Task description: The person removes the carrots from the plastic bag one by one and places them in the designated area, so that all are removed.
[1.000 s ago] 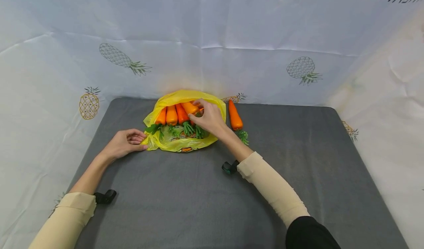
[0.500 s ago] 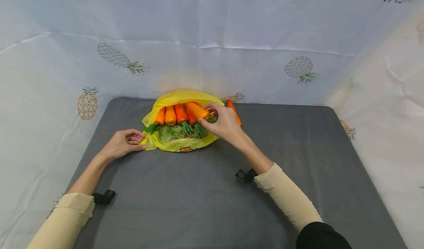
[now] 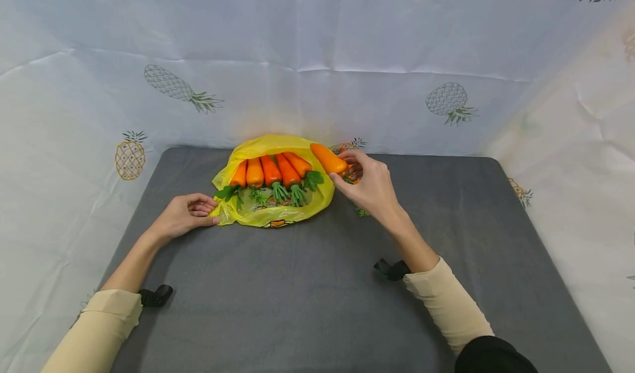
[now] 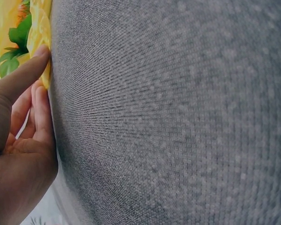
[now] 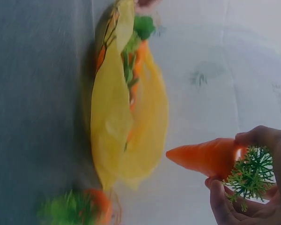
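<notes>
My right hand (image 3: 368,187) pinches an orange carrot (image 3: 327,159) by its thick leafy end, just right of the yellow plastic bag (image 3: 323,196). Its narrow tip points away from my palm in the right wrist view, with feathery green leaves (image 5: 253,171) by the fingers. The bag lies on its side, mouth toward me. Several carrots (image 3: 270,170) with green tops sit side by side inside. At the bag's left corner my left hand (image 3: 184,217) pinches the plastic between thumb and fingers. Another carrot (image 5: 99,206) lies on the table right of the bag, mostly behind my right hand in the head view.
A grey cloth covers the table (image 3: 297,296). Behind it and at the sides hangs a white sheet (image 3: 347,31) with printed pineapples. The bag lies close to the table's back edge.
My right hand has drawn a carrot out of the bag and moved right, past the bag's right side. The left hand stays at the bag's corner.
</notes>
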`<state>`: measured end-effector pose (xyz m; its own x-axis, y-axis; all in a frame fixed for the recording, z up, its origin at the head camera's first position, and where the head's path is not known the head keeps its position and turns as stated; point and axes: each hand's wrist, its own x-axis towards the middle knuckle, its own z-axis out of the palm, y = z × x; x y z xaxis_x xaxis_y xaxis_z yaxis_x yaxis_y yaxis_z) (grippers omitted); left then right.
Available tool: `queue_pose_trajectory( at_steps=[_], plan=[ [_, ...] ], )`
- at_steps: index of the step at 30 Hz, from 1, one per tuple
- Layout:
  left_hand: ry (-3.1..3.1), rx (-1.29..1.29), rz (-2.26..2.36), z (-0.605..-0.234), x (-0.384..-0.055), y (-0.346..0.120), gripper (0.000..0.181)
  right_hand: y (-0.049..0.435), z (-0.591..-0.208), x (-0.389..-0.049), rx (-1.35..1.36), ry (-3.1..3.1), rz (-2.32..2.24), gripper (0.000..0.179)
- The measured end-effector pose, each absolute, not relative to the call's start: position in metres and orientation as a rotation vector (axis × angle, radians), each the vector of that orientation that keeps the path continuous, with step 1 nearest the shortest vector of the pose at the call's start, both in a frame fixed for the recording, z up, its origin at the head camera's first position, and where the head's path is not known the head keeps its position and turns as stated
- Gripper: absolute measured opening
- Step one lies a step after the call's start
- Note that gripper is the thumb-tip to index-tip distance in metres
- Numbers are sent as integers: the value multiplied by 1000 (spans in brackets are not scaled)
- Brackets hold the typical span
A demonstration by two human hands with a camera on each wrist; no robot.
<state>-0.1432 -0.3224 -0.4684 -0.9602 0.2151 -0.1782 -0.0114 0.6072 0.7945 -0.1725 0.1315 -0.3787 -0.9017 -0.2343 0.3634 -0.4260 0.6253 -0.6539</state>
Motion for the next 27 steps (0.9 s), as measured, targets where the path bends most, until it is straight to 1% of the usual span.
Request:
queue_pose_trajectory(
  at_steps=[7,13,27],
  plan=[
    [2575,157,1276,-469,-144,-322,50,168,-385,-178,415,-2599,1112,40],
    [2581,142,1264,-469,-144,-323,50,189,-397,-184,340,-2653,1074,42],
    [2581,148,1267,-470,-144,-323,49,213,-419,-201,241,-2715,1037,43]
  ],
)
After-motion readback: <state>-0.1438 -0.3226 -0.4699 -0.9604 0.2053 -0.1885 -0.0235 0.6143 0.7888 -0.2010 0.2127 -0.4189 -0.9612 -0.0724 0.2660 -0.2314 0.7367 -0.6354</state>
